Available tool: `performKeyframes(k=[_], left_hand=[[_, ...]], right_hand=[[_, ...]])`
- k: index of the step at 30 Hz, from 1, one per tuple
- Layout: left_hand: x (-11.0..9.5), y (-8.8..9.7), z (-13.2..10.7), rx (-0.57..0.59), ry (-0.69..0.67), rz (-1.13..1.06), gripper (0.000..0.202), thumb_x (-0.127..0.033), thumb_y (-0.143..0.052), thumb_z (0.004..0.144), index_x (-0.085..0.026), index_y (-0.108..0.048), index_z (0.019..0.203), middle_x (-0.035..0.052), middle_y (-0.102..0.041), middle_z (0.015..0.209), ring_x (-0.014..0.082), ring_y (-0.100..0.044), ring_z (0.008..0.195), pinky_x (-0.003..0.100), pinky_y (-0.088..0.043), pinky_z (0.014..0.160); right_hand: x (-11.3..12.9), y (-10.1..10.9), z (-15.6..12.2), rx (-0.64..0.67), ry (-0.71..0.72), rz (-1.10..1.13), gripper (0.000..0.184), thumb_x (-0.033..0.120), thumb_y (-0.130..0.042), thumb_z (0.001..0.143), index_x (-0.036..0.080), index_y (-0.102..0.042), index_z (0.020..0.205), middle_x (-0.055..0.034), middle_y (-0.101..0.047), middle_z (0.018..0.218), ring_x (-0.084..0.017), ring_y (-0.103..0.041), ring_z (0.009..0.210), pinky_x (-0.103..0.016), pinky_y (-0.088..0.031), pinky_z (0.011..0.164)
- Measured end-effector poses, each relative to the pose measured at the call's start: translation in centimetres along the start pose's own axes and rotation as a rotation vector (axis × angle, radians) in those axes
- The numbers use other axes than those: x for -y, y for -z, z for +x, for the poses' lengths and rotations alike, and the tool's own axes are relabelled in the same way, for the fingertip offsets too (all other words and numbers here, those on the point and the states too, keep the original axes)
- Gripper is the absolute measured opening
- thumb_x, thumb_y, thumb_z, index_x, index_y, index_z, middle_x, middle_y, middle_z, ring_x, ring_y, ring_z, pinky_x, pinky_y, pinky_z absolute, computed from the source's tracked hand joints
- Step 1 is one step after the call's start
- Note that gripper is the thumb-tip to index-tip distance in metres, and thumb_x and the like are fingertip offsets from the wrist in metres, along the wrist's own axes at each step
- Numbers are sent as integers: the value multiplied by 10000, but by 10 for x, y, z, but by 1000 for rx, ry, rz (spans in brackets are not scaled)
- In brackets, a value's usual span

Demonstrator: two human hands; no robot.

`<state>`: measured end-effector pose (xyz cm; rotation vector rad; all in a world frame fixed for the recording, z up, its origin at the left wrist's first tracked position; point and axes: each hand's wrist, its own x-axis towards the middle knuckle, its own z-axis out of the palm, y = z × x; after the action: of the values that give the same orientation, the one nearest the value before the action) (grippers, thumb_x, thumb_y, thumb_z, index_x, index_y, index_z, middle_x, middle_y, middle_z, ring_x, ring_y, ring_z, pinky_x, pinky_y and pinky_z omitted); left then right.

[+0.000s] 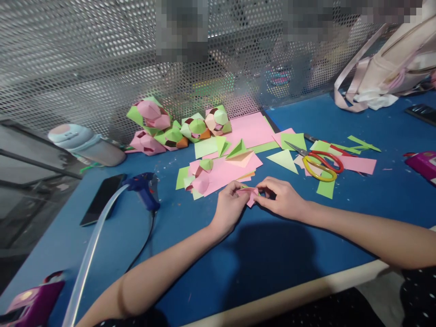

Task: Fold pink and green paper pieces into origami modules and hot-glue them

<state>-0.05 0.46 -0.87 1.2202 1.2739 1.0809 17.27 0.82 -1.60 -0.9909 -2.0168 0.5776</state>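
Between my two hands is a small folded piece of pink paper (251, 196) with a bit of green at its edge. My left hand (229, 205) pinches its left side, and my right hand (279, 196) grips the right side with thumb and fingers. Just beyond them lie pink sheets (223, 176) with folded pink and green paper pieces (200, 175) on top. Farther right, scissors (320, 165) with red and yellow handles rest on paper scraps. Several folded paper shapes (150, 116) in pink and green are piled against the perforated metal panel.
On the left of the blue table (190, 254) are a blue glue gun (145, 188) with a long clear glue stick, a black phone (104, 200) and a pale tumbler (86, 143). Purple cases (37, 302) sit at both sides. A light bag (391, 63) stands back right.
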Motion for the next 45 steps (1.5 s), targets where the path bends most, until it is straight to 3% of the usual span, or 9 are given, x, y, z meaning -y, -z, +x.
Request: performKeyframes(k=[4, 12, 16, 23, 27, 31, 38, 45], left_hand=[[5, 2, 3, -44, -4, -9, 127, -121, -548, 671, -174, -537, 786, -47, -581, 576, 102, -529, 501, 215, -409, 515], [7, 3, 1, -52, -43, 64, 122, -119, -548, 671, -168, -549, 783, -29, -604, 651, 110, -546, 564, 225, -415, 566], [4, 2, -2, -48, -72, 111, 110, -125, -556, 685, -165, -570, 787, -22, -598, 699, 112, -540, 616, 226, -421, 604], [1, -1, -5, -20, -91, 164, 102, -117, -566, 686, -166, -587, 774, -33, -580, 689, 100, -500, 614, 208, -394, 595], [1, -1, -5, 19, -77, 166, 91, -133, -566, 688, -166, -584, 772, -37, -596, 667, 98, -512, 586, 204, -399, 578], [1, -2, -5, 114, -103, 186, 37, -148, -563, 712, -165, -584, 737, -50, -574, 604, 91, -511, 554, 196, -403, 562], [-1, -4, -7, 183, -69, 163, 55, -192, -549, 777, -165, -595, 761, -36, -591, 613, 109, -562, 564, 217, -446, 578], [-2, -2, -7, 159, -107, 192, 111, -207, -567, 797, -157, -664, 781, 11, -653, 756, 124, -576, 682, 221, -450, 649]], right_hand=[[0, -1, 0, 20, 1, -38, 120, 309, -594, 845, 190, -592, 840, -23, -602, 771, -131, -547, 683, -251, -413, 640], [0, 0, 0, 83, 70, -123, 165, 173, -496, 863, 193, -547, 707, 20, -565, 657, -105, -472, 587, -265, -338, 661], [1, 0, 1, 70, 21, -100, 124, 228, -528, 872, 195, -550, 754, 22, -582, 682, -104, -486, 603, -261, -341, 674], [-2, -2, 0, 46, 61, -146, 266, 208, -477, 898, 182, -488, 633, 24, -518, 602, -104, -414, 559, -272, -337, 649], [0, 2, 1, 46, 41, -98, 114, 275, -545, 882, 177, -589, 842, 1, -585, 739, -115, -502, 636, -277, -373, 674], [1, 3, 1, 3, 86, -3, 186, 298, -555, 888, 185, -595, 1030, -47, -617, 899, -141, -555, 740, -292, -420, 720], [1, 1, 2, -31, 64, 44, 140, 160, -491, 896, 189, -605, 821, -8, -594, 722, -129, -536, 675, -282, -417, 684], [3, 2, 3, -61, 67, 29, 143, 117, -503, 864, 185, -589, 772, 13, -585, 660, -116, -522, 642, -274, -401, 675]])
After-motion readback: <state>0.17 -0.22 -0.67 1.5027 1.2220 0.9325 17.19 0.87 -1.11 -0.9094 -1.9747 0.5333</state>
